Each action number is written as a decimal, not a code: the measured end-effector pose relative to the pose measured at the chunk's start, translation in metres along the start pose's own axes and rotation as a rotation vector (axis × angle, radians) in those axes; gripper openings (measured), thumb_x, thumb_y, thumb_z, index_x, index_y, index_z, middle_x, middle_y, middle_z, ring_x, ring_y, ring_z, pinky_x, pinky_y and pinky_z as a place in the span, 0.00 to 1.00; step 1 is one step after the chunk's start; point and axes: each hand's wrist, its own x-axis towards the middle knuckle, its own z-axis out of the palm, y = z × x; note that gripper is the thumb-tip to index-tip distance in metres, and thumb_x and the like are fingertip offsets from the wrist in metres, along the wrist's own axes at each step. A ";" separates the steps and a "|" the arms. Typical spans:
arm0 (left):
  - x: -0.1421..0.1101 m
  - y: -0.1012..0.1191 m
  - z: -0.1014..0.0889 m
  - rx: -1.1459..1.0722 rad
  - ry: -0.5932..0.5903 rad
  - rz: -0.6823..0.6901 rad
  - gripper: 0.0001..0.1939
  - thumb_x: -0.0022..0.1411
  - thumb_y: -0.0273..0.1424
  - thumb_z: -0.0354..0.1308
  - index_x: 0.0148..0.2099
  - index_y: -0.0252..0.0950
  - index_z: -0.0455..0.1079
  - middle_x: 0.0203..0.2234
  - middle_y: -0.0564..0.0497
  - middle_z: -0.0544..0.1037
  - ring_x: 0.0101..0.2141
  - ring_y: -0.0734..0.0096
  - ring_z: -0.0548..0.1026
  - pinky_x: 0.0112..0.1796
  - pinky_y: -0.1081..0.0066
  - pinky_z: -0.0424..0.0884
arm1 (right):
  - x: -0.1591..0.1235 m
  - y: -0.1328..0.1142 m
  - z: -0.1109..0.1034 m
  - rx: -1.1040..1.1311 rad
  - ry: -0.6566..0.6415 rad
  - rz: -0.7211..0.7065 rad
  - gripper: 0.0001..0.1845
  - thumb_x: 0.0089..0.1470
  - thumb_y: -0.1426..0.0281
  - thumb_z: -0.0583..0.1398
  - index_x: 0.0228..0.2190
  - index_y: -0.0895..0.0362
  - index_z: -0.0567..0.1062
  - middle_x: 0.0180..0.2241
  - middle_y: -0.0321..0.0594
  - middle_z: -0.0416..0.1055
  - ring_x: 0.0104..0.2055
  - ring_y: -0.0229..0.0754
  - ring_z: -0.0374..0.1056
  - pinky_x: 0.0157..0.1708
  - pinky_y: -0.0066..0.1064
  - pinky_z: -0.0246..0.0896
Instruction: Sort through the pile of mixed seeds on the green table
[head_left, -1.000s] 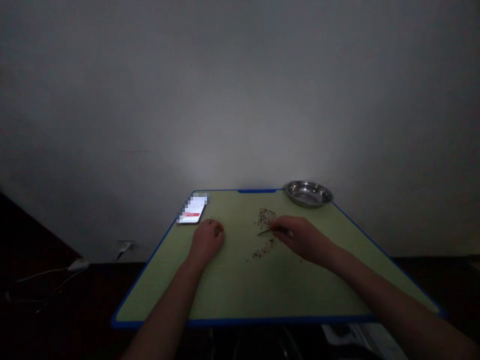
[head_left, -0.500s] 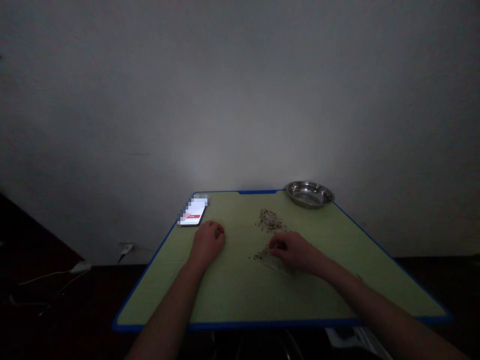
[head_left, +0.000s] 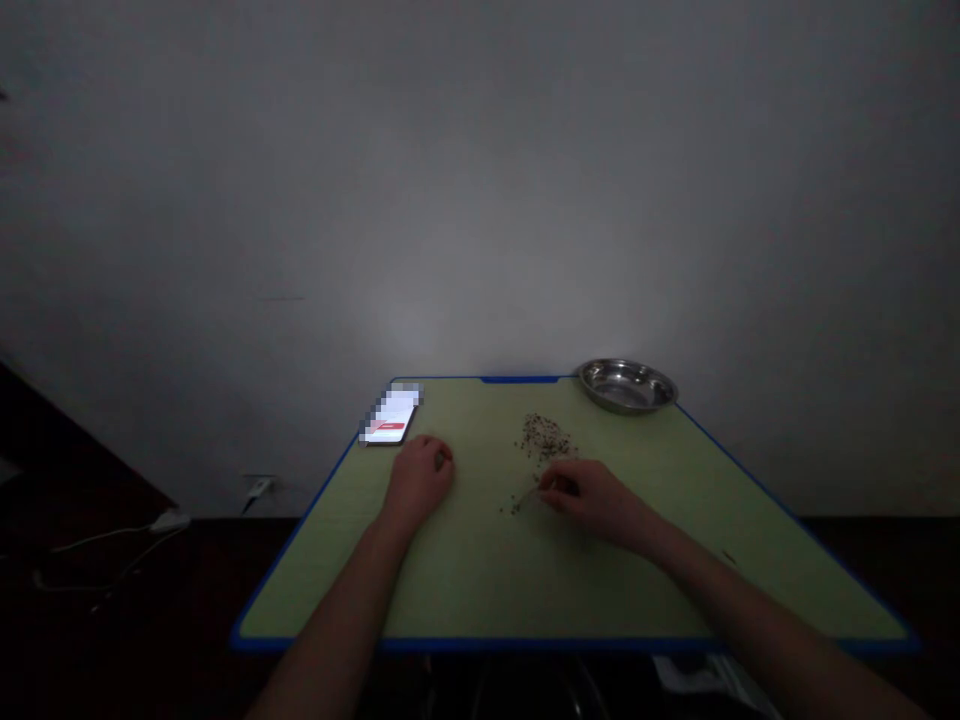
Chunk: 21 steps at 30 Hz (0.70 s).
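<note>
A small pile of dark mixed grains (head_left: 541, 437) lies on the green table (head_left: 487, 570), with a thinner scatter of grains (head_left: 516, 504) just in front of it. My right hand (head_left: 592, 497) rests by that scatter, its fingers pinched on a thin pale sliver-like tool whose tip touches the grains. My left hand (head_left: 417, 480) sits to the left on the table, curled into a loose fist with nothing visible in it.
A steel bowl (head_left: 627, 385) stands at the table's far right corner. A lit phone (head_left: 390, 417) lies at the far left edge. The table has a blue rim and stands against a grey wall. Cables and a plug lie on the dark floor at left.
My right hand drew back from the grain pile toward me, then shifted slightly forward again to the small scatter. The left hand stayed put.
</note>
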 end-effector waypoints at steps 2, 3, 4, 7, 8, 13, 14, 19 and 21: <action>0.000 0.000 0.000 -0.004 0.000 0.003 0.08 0.53 0.27 0.51 0.33 0.35 0.71 0.34 0.46 0.72 0.39 0.66 0.69 0.43 0.67 0.64 | -0.003 -0.007 0.007 0.001 -0.022 -0.011 0.05 0.47 0.73 0.60 0.28 0.57 0.76 0.23 0.36 0.72 0.26 0.36 0.65 0.27 0.25 0.56; 0.000 0.001 -0.001 -0.006 -0.002 0.003 0.08 0.53 0.26 0.51 0.33 0.35 0.71 0.34 0.47 0.72 0.39 0.66 0.69 0.43 0.67 0.64 | -0.003 -0.010 0.009 -0.011 -0.025 -0.010 0.05 0.47 0.73 0.60 0.28 0.57 0.77 0.23 0.36 0.72 0.26 0.36 0.65 0.27 0.25 0.55; 0.000 0.001 -0.001 -0.005 -0.002 0.003 0.08 0.53 0.26 0.51 0.33 0.35 0.71 0.34 0.47 0.72 0.39 0.66 0.69 0.43 0.67 0.64 | -0.003 -0.011 0.011 -0.030 -0.022 -0.006 0.05 0.48 0.73 0.60 0.29 0.57 0.77 0.24 0.36 0.72 0.26 0.36 0.65 0.28 0.26 0.55; -0.001 0.002 -0.002 -0.001 -0.006 -0.004 0.08 0.53 0.26 0.51 0.34 0.35 0.71 0.34 0.47 0.72 0.39 0.66 0.69 0.43 0.67 0.64 | 0.002 -0.007 0.009 -0.090 0.005 0.016 0.04 0.48 0.73 0.60 0.29 0.57 0.77 0.26 0.38 0.74 0.28 0.37 0.67 0.29 0.26 0.55; -0.001 0.002 -0.002 0.001 -0.010 -0.006 0.08 0.53 0.26 0.51 0.34 0.35 0.71 0.34 0.47 0.72 0.39 0.66 0.69 0.43 0.67 0.64 | 0.004 -0.004 0.007 -0.106 0.016 0.025 0.04 0.49 0.73 0.60 0.28 0.58 0.77 0.27 0.39 0.74 0.29 0.38 0.67 0.29 0.27 0.56; 0.000 0.002 -0.002 0.000 -0.024 -0.017 0.08 0.53 0.26 0.51 0.34 0.35 0.71 0.35 0.47 0.72 0.40 0.66 0.69 0.44 0.67 0.63 | 0.013 0.016 -0.006 -0.155 0.071 0.065 0.07 0.51 0.69 0.58 0.28 0.57 0.76 0.28 0.40 0.75 0.29 0.39 0.68 0.30 0.28 0.56; 0.000 0.003 -0.002 -0.001 -0.024 -0.016 0.08 0.53 0.26 0.51 0.34 0.35 0.71 0.35 0.47 0.72 0.40 0.66 0.69 0.44 0.67 0.63 | 0.014 0.018 -0.007 -0.160 0.079 0.069 0.08 0.51 0.69 0.57 0.29 0.57 0.76 0.28 0.40 0.75 0.29 0.39 0.68 0.30 0.28 0.56; 0.000 0.003 -0.003 0.008 -0.019 -0.013 0.08 0.53 0.27 0.51 0.34 0.35 0.71 0.35 0.47 0.72 0.40 0.66 0.69 0.44 0.66 0.64 | 0.016 0.014 -0.009 -0.143 0.088 0.056 0.08 0.51 0.71 0.57 0.28 0.57 0.76 0.27 0.39 0.74 0.28 0.39 0.67 0.29 0.28 0.56; -0.001 0.003 -0.003 0.009 -0.022 -0.015 0.08 0.53 0.27 0.51 0.34 0.35 0.71 0.35 0.46 0.72 0.40 0.66 0.69 0.44 0.66 0.63 | 0.013 0.007 -0.007 -0.095 0.056 0.060 0.07 0.50 0.71 0.58 0.28 0.57 0.77 0.26 0.38 0.74 0.27 0.38 0.66 0.28 0.27 0.56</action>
